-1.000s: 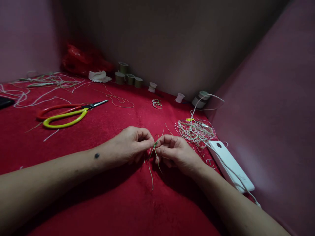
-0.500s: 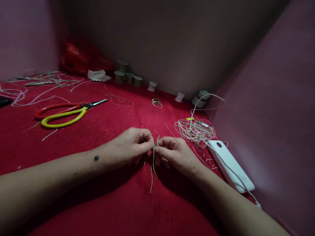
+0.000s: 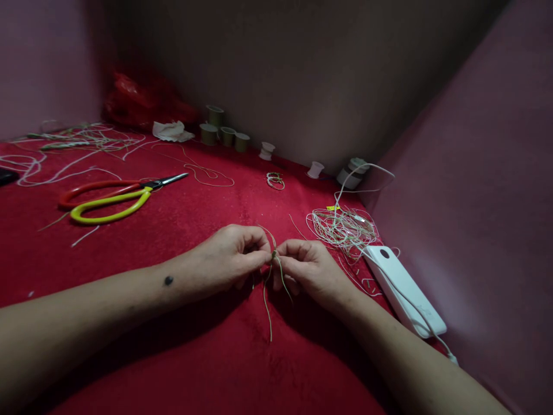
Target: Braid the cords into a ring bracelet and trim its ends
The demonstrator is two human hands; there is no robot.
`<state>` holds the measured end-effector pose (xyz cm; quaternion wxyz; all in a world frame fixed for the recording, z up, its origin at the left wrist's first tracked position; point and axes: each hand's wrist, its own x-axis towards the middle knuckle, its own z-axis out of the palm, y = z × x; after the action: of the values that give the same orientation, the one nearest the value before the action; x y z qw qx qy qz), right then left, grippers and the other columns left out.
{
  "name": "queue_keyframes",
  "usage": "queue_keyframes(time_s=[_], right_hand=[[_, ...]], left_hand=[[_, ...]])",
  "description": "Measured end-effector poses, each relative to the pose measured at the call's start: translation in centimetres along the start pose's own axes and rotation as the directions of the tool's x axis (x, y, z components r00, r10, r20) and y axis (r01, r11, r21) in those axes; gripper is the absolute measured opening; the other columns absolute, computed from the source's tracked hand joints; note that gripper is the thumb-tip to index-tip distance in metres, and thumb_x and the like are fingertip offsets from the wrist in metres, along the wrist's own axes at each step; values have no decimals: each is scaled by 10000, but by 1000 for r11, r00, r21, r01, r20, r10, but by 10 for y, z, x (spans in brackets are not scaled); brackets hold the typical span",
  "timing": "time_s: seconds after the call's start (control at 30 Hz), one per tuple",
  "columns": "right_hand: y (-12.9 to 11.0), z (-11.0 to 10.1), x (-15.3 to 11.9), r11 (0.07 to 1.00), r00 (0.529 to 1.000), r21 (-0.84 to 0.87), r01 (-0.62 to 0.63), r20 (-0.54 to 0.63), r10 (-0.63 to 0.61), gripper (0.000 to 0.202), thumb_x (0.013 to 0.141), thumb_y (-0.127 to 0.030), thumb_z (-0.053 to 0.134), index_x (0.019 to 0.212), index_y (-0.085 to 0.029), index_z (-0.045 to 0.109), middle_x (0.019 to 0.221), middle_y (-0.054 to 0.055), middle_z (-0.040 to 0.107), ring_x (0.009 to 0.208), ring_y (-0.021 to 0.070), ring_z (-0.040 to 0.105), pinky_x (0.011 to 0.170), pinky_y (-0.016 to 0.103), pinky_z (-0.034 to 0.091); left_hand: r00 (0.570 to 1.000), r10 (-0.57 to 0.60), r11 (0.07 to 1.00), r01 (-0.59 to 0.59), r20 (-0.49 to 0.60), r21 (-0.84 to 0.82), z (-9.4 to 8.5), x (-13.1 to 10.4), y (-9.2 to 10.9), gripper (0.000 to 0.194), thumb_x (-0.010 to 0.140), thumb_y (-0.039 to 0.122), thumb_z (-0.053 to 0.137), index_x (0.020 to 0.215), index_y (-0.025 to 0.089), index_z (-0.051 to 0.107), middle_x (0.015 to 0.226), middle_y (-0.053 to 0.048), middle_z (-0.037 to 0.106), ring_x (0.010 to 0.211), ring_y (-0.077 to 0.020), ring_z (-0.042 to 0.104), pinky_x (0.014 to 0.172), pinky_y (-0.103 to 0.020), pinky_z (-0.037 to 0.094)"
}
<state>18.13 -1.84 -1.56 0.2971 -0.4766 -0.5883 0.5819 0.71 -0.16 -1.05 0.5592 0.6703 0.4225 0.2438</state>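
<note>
A small piece of knotted green cord (image 3: 273, 254) is pinched between my two hands over the red cloth (image 3: 207, 357). My left hand (image 3: 235, 256) holds its left side between thumb and fingertips. From the right, my right hand (image 3: 306, 265) grips it the same way, its fingertips almost touching those of the left. Two loose cord ends hang below the knot, one curving right and one reaching further down. Thin strands arch up above the fingertips. The fingertips hide part of the knot.
Scissors (image 3: 112, 199) with red and yellow handles lie at left. A tangle of cord (image 3: 341, 227) and a white power bank (image 3: 406, 291) are at right. Behind are green spools (image 3: 209, 134), white spools (image 3: 266, 151), a cord ring (image 3: 275, 180) and a red bag (image 3: 138, 101).
The hanging cord ends have shifted: one now bends out to the right, the other hangs a little further right. The strands above the knot now arch left. Both hands stay nearly in place.
</note>
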Motion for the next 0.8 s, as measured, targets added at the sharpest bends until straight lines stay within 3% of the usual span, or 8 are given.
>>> queue_keyframes(time_s=[0.47, 0.6, 0.8], right_hand=[[-1, -1, 1, 1000, 1000, 5, 0, 18, 0, 169, 786, -289, 606, 685, -166, 549, 533, -23, 592, 376, 45, 406, 377, 183, 252], [-1, -1, 0, 1000, 999, -16, 15, 49, -14, 138, 788, -213, 562, 660, -165, 545, 541, -17, 603, 385, 48, 411, 391, 186, 266], [0, -1, 1, 1000, 998, -28, 11, 55, -9, 107, 775, -159, 535, 670, -159, 552, 534, -22, 602, 381, 50, 410, 390, 185, 269]], left_hand=[[1000, 7, 1000, -7, -4, -26, 0, 1, -3, 144, 808, 275, 549, 713, 172, 521, 526, 47, 549, 370, -48, 430, 337, -140, 318], [1000, -1, 999, 0, -13, -40, 1, 2, -5, 109, 805, 272, 552, 823, 165, 561, 582, 33, 588, 376, -53, 438, 334, -146, 319], [1000, 28, 999, -29, -13, -28, 1, 2, -6, 115, 804, 273, 552, 804, 159, 567, 561, 32, 576, 382, -54, 434, 337, -144, 313]])
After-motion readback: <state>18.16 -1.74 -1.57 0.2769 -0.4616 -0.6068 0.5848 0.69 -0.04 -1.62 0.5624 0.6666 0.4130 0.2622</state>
